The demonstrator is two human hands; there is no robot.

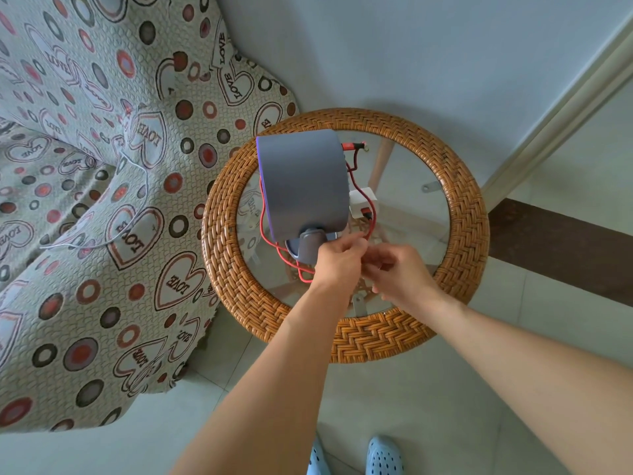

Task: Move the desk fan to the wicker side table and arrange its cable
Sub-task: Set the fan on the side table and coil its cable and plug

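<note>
Head view: the desk fan (pixel 301 186) already stands on the wicker side table (pixel 455 200), on the glass worktop, toward the left/back of the ring. My left hand (pixel 337 260) is closed, pinching the red cable (pixel 265 231) just beside the fan's base. My right hand (pixel 400 272) is half curled next to it, fingertips on or v. near the same strand; can't tell if it's really gripping. The cable loops down the fan's left side, crosses in front of the base, and another run goes up the right side to a red plug at the back. A white adapter block (pixel 363 200) sits right of the fan w/ the cable at it.

Handling, my guess: the fan is light plastic, top-heavy, so steady it by base/stem, not the housing. The cable is thin, soft and springy; it'll kink or tug the fan if pulled hard. Take it near the base and feed slack gently. Glass = slippery, so the fan may slide.
</note>
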